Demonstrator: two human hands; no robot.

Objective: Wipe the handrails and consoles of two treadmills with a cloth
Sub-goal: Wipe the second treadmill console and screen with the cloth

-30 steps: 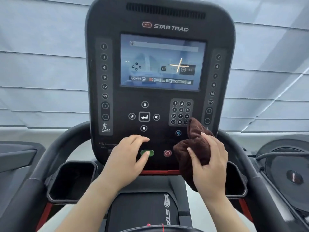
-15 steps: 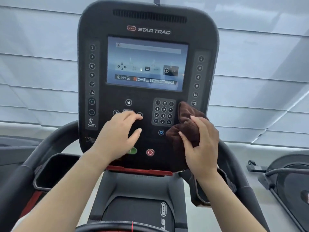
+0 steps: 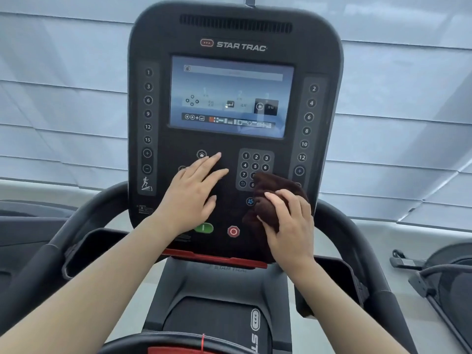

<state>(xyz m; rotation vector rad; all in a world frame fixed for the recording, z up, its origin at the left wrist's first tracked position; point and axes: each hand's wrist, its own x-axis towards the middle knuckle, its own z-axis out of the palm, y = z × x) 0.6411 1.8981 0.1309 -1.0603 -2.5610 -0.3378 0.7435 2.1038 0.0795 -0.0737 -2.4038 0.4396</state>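
The black Star Trac console (image 3: 235, 47) is filling the middle of the view, and everything here is placed against it. The right hand (image 3: 288, 226) is gripping a bunched dark brown cloth (image 3: 270, 192) and pressing it onto the console's lower right face, where it is covering the bottom corner of the number keypad (image 3: 255, 166) (the lower digits are partly hidden). The left hand (image 3: 191, 195) is lying flat and released, holding nothing, fingers spread over the navigation buttons in the console's lower centre, just below the lit screen (image 3: 231, 97). Under that hand's wrist, the green start button (image 3: 204, 228) is peeking out beside the red stop button (image 3: 233, 231). Curved black handrails (image 3: 84, 223) are sweeping out from both sides of the console.
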